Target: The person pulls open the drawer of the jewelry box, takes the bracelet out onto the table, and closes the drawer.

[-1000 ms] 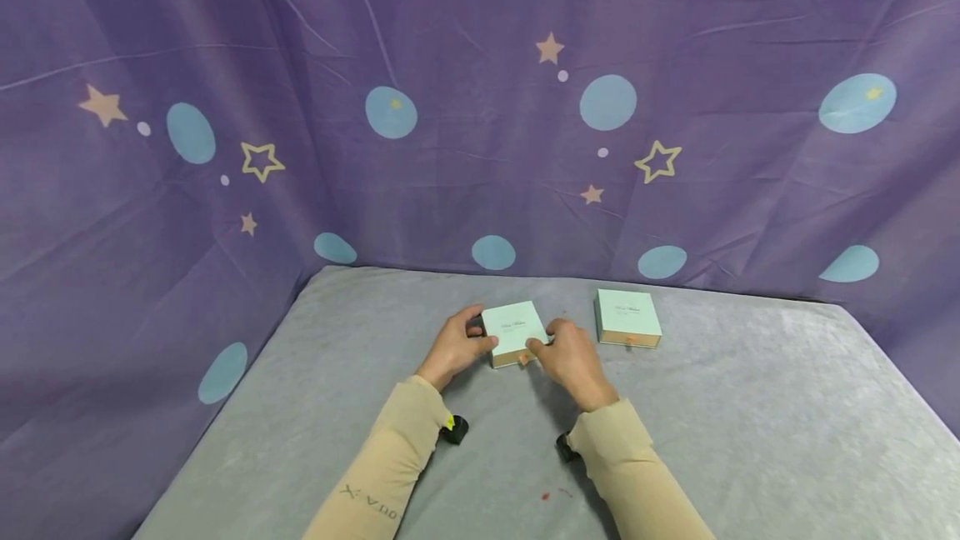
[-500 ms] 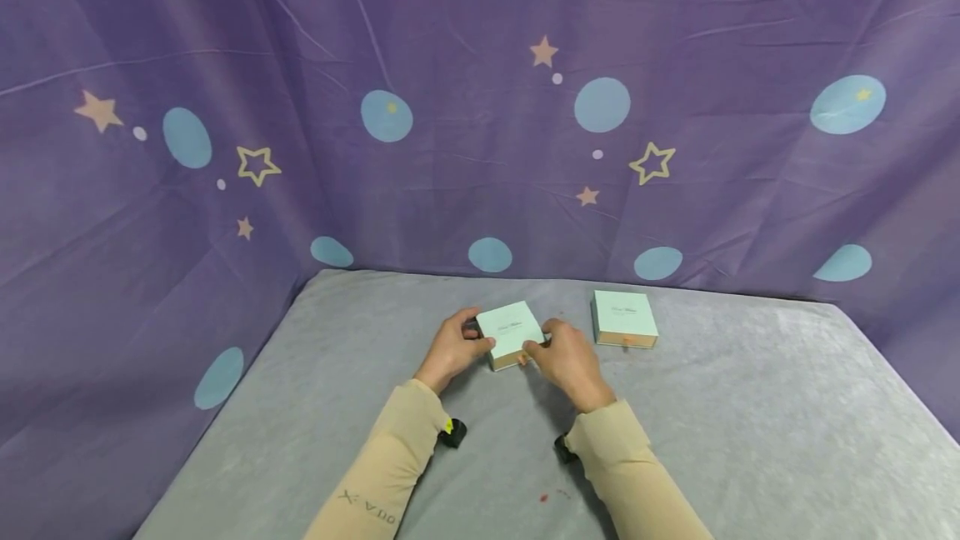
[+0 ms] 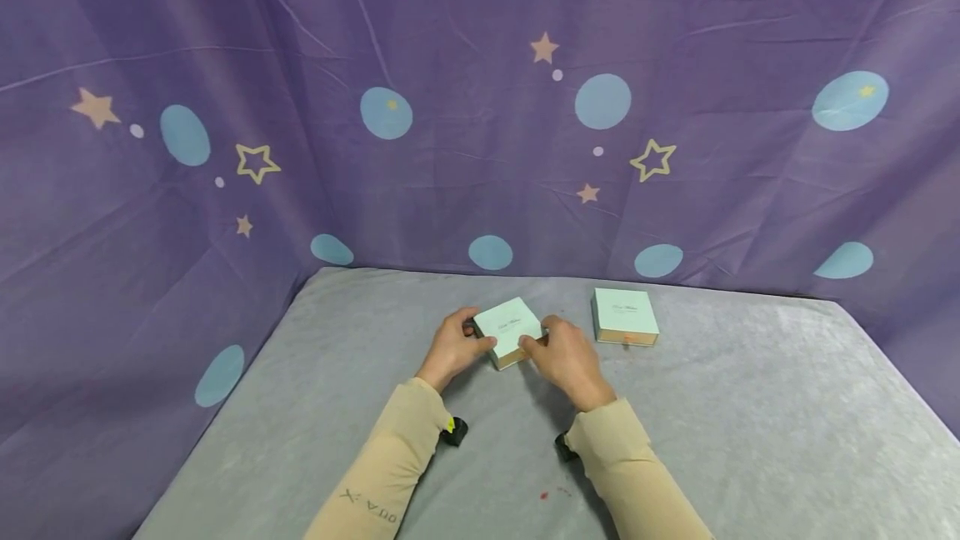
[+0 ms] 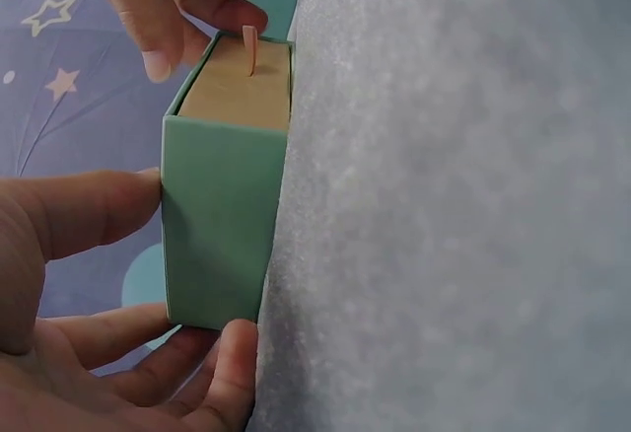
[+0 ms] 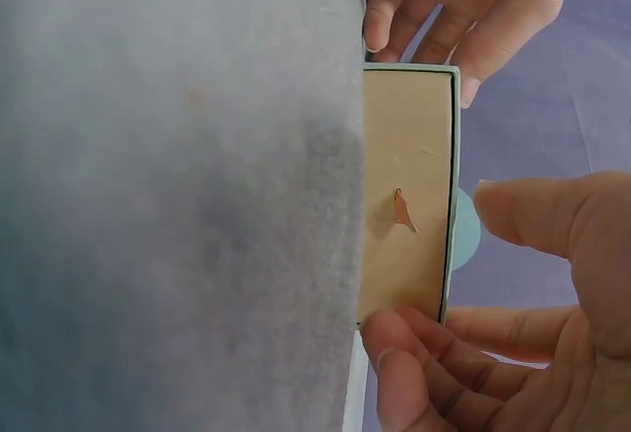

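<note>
Between the left hand (image 3: 455, 347) and the right hand (image 3: 568, 361), both gripping its sides, the mint box (image 3: 506, 325) sits on or just above the grey cloth (image 3: 720, 415), angled more counterclockwise than a second ago: seemingly being turned, more askew to the second box (image 3: 624, 312).

This looks like a screened-off corner, more a makeshift recording set than a kitchen or workshop. A purple curtain (image 3: 465, 15), printed with stars (image 3: 544, 48) and pale blue ovals (image 3: 603, 102), hangs behind and beside a gray-covered table (image 3: 750, 423). A black device (image 3: 454, 432) sits by each sleeve cuff (image 3: 422, 398). What building surrounds it cannot be told.
</note>
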Demonstrator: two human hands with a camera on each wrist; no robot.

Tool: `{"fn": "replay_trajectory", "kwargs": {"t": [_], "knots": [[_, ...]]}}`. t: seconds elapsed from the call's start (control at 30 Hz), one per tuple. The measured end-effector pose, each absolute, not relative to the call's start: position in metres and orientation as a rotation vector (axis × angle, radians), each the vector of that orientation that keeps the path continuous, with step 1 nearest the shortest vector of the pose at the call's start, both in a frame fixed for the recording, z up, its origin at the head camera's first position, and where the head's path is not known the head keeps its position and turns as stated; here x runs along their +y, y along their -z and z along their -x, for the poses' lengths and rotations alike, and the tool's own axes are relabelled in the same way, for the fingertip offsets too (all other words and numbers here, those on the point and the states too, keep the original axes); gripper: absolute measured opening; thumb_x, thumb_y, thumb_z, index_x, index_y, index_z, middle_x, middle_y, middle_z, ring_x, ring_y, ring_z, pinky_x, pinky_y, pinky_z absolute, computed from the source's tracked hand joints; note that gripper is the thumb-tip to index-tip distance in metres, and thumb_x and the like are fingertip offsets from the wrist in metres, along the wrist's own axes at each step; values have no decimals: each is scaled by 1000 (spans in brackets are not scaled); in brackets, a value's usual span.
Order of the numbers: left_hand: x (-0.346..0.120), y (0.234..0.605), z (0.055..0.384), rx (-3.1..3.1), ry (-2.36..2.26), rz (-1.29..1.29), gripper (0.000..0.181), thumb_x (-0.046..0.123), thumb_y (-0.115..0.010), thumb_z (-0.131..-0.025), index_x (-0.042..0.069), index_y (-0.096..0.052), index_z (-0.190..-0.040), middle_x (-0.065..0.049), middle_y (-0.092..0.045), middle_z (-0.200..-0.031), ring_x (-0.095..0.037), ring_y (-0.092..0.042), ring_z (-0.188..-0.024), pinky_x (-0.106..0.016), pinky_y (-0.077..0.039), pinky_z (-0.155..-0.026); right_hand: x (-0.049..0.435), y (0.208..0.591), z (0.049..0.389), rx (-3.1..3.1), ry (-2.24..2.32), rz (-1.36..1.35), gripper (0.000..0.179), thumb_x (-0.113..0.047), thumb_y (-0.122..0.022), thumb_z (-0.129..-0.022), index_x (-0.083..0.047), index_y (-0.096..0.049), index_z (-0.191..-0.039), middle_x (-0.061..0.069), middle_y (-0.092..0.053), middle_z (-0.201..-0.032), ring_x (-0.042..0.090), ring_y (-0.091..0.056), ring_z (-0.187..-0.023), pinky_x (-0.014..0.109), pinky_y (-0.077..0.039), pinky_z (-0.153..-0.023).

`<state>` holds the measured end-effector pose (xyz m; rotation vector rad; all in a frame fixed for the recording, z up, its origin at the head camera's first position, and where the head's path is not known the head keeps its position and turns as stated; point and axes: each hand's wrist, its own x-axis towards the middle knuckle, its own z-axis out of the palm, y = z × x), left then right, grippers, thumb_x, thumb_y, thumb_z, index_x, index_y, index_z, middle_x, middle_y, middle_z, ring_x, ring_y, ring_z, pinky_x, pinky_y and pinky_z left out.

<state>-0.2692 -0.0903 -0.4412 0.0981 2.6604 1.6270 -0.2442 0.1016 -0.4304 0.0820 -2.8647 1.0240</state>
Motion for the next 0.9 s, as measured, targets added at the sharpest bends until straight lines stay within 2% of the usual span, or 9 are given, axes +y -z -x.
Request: {"fn": "replay_trajectory", "kwargs": {"t": [0.13, 0.33, 0.5, 0.73, 0.9], "knots": [[-90, 441, 269, 2694, -1615, -119, 65, 13, -78, -79, -6, -49, -134, -22, -57, -119, -36, -54, -109, -42, -48, -86, 101, 432, 244, -2856, -999, -118, 36, -37, -66, -88, -3, -64, -103, 2, -63, -82, 17, -58, -68, 38, -47, -62], [-89, 442, 271, 2672, -1615, -67, 62, 12, -76, -81, -4, -49, -134, -20, -56, -123, -33, -53, -110, -43, -47, -88, 101, 432, 244, -2864, -951, -123, 33, -38, -65, -88, -6, -62, -94, 5, -59, -84, 19, -56, -70, 36, -46, -60], [-89, 440, 270, 2692, -1601, -62, 61, 13, -76, -81, -4, -51, -133, -19, -57, -121, -31, -54, -108, -42, -47, -86, 100, 430, 244, -2866, -937, -135, 33, -37, -67, -88, -5, -62, -93, 6, -58, -85, 19, -55, -70, 36, -45, -58], [-89, 440, 270, 2720, -1593, -87, 57, 12, -76, -81, -6, -53, -130, -16, -58, -106, -26, -52, -94, -39, -46, -80, 100, 430, 243, -2880, -946, -142, 33, -35, -69, -87, -4, -62, -97, 7, -57, -89, 18, -55, -70, 33, -45, -57], [-90, 440, 270, 2734, -1588, -80, 54, 12, -77, -80, -6, -56, -127, -15, -60, -104, -24, -53, -90, -38, -47, -78, 100, 430, 242, -2884, -956, -169, 33, -35, -69, -87, -5, -62, -98, 8, -58, -92, 18, -56, -73, 34, -46, -59]]}}
